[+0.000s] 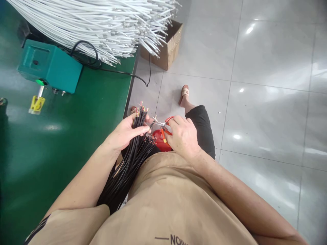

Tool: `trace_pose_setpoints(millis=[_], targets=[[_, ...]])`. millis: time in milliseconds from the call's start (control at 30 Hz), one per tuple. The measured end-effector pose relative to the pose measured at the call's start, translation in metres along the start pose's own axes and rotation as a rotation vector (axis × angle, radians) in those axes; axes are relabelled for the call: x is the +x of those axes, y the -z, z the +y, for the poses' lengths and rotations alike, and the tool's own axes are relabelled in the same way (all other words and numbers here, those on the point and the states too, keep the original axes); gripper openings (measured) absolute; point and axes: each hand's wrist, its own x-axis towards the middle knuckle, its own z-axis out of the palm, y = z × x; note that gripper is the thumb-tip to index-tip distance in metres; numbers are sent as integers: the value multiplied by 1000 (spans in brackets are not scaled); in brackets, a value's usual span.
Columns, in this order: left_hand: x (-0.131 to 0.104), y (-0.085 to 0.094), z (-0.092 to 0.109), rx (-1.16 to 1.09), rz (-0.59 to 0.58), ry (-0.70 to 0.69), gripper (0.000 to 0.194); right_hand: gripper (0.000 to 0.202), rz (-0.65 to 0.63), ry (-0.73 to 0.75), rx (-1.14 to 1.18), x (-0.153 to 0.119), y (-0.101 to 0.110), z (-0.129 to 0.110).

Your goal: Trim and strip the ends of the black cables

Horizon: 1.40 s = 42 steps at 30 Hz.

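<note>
A bundle of black cables (133, 149) with stripped, coloured wire ends lies in my left hand (127, 131), whose fingers and thumb are wrapped round it near the top. One cable sticks out to the right between the fingertips. My right hand (182, 134) is closed on the red and orange handles of small pliers (165, 126). Their metal jaws point left and meet, or nearly meet, the light wire end of that single cable. Whether the jaws are shut on it is too small to tell. More black cable ends hang just below, over my lap.
On the green table (102, 112) at the left are a teal machine (51, 66) with a yellow tip and a large pile of white cables (102, 27). A cardboard box (168, 51) stands on the floor beyond. A black cord hangs off the table edge. Something red (161, 141) is beneath the pliers.
</note>
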Motion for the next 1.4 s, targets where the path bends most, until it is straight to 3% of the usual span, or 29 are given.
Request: trace_pose_setpoints(millis=[200,567,1133,1233,1400], targets=[[1,3,-5,12,-12,-18,28,27,-55,21,-87,0,2,-2],[1,3,-7,86,36,-30,26,29,-133,67,-238,-4,3,-2],[1,1,-7,108,70,-33,27,19,-209,-16,-145,-5,1,-2],[1,1,-4,81,48,-20,26,27,-154,-102,-2,-1,2,1],[-1,3,1,-146,-41,87,28,32,91,-227,414,11,12,0]])
